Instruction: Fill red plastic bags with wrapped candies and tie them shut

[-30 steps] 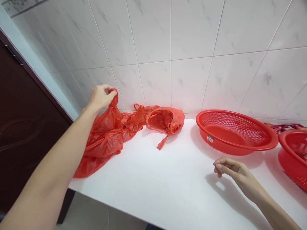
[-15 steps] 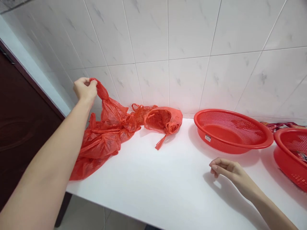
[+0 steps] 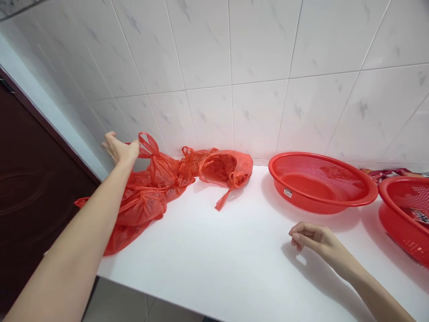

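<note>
My left hand (image 3: pixel 120 148) reaches over the far left of the table with its fingers spread and open. It is beside the raised handle of a red plastic bag (image 3: pixel 162 172); a thin strip of red plastic shows behind the thumb, and I cannot tell if they touch. My forearm hides part of the crumpled red bags on that side. Right of them lies another red plastic bag (image 3: pixel 246 167), its mouth facing me and a loose strip trailing forward. My right hand (image 3: pixel 315 238) hovers above the table, fingers loosely curled to the thumb, with nothing visible in them.
A red mesh basket (image 3: pixel 311 206) stands by the tiled wall (image 3: pixel 258 107). A second red basket (image 3: pixel 398 223) at the right edge holds a dark red packet (image 3: pixel 418 216). More packets (image 3: pixel 385 173) lie behind it. The white table's (image 3: pixel 201 250) front edge runs below.
My left hand has opened and moved lower, away from the bag handle it pinched. The handle now stands as a loose loop. My right hand keeps its pose. The view has shifted slightly.
</note>
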A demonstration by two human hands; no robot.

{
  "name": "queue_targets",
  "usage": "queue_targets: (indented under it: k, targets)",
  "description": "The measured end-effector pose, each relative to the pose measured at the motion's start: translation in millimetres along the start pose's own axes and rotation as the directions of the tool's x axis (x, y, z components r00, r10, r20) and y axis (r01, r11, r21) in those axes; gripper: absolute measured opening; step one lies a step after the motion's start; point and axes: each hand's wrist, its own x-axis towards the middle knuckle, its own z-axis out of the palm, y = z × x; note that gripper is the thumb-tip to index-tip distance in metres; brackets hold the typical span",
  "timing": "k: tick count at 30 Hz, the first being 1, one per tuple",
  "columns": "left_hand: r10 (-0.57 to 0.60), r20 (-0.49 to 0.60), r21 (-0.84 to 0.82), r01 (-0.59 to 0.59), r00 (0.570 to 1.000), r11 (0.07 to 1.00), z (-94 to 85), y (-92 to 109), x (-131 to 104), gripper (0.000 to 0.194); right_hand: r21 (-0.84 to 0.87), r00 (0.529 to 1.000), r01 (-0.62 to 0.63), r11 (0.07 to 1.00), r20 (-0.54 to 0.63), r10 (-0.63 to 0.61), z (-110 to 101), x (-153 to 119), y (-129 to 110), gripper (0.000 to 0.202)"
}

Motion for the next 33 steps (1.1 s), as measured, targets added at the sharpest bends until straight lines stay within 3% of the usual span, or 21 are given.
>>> queue_targets:
  k: [2, 4, 5, 7, 9, 11, 14, 17, 20, 23, 25, 27, 28, 29, 31, 32, 33]
  targets:
    - [-0.062, -0.192, -0.020, 0.059, 0.979, 0.998, 1.0, 18, -11, 0.059, -0.003, 1.000, -0.006, 1.000, 0.013, 0.006, 1, 0, 0, 0.045]
    - [0.074, -0.199, -0.014, -0.078, 0.977, 0.997, 5.1, 33, -27, 0.050, -0.003, 1.000, -0.012, 1.000, 0.027, 0.012, 2, 0, 1, 0.045]
    - [0.191, -0.124, 0.019, -0.191, 0.974, 0.982, 8.3, 37, -37, 0.039, -0.002, 0.999, -0.014, 1.000, 0.031, 0.014, 2, 0, 2, 0.045]
    - [0.365, 0.113, 0.100, -0.376, 0.924, 0.921, 16.8, 38, -54, 0.020, -0.002, 0.999, -0.011, 1.000, 0.030, 0.011, 3, 1, 5, 0.045]
    - [0.372, 0.372, 0.190, -0.462, 0.850, 0.866, 26.3, 28, -66, 0.019, -0.003, 1.000, -0.004, 1.000, 0.031, 0.004, 3, 2, 9, 0.045]
    - [0.208, 0.499, 0.316, -0.400, 0.841, 0.860, 34.4, 11, -70, 0.025, -0.002, 0.999, 0.009, 1.000, 0.039, -0.009, 3, 3, 13, 0.045]
    - [-0.055, 0.531, 0.445, -0.223, 0.845, 0.867, 40.9, -14, -67, 0.025, -0.012, 0.998, 0.019, 1.000, 0.061, -0.019, 4, 4, 17, 0.046]
    - [-0.145, 0.533, 0.464, -0.145, 0.834, 0.874, 42.1, -27, -64, 0.019, -0.025, 0.998, 0.019, 1.000, 0.068, -0.018, 4, 5, 17, 0.048]
    - [-0.143, 0.484, 0.456, -0.110, 0.864, 0.883, 42.0, -25, -66, 0.027, -0.036, 0.998, 0.019, 0.999, 0.068, -0.016, 5, 4, 15, 0.049]
    - [-0.090, 0.422, 0.427, -0.110, 0.902, 0.898, 46.6, -9, -76, 0.036, -0.049, 0.997, 0.015, 0.999, 0.077, -0.011, 7, 3, 12, 0.049]
    - [-0.013, 0.417, 0.369, -0.156, 0.909, 0.916, 55.7, 8, -98, 0.036, -0.065, 0.996, 0.015, 0.998, 0.092, -0.009, 9, 3, 12, 0.047]
    - [0.119, 0.484, 0.237, -0.261, 0.867, 0.936, 69.7, 30, -140, 0.029, -0.090, 0.994, 0.019, 0.996, 0.107, -0.010, 13, 4, 13, 0.043]
    - [0.222, 0.534, 0.119, -0.332, 0.816, 0.936, 77.4, 42, -169, 0.025, -0.101, 0.994, 0.021, 0.995, 0.111, -0.010, 14, 5, 15, 0.041]
    - [0.440, 0.553, -0.130, -0.448, 0.708, 0.884, 84.6, 55, -202, 0.023, -0.106, 0.994, 0.022, 0.994, 0.111, -0.010, 16, 6, 16, 0.040]
    - [0.830, 0.481, -0.566, -0.623, 0.283, 0.540, 93.8, 85, -276, 0.018, -0.100, 0.994, 0.025, 0.995, 0.108, -0.014, 18, 7, 18, 0.038]
    - [0.918, 0.394, -0.691, -0.641, 0.054, 0.334, 94.4, 101, -313, 0.014, -0.093, 0.995, 0.026, 0.995, 0.102, -0.017, 19, 8, 20, 0.038]
    - [0.939, 0.316, -0.755, -0.635, -0.138, 0.161, 92.0, 117, -347, 0.012, -0.085, 0.995, 0.027, 0.996, 0.095, -0.019, 19, 8, 20, 0.039]
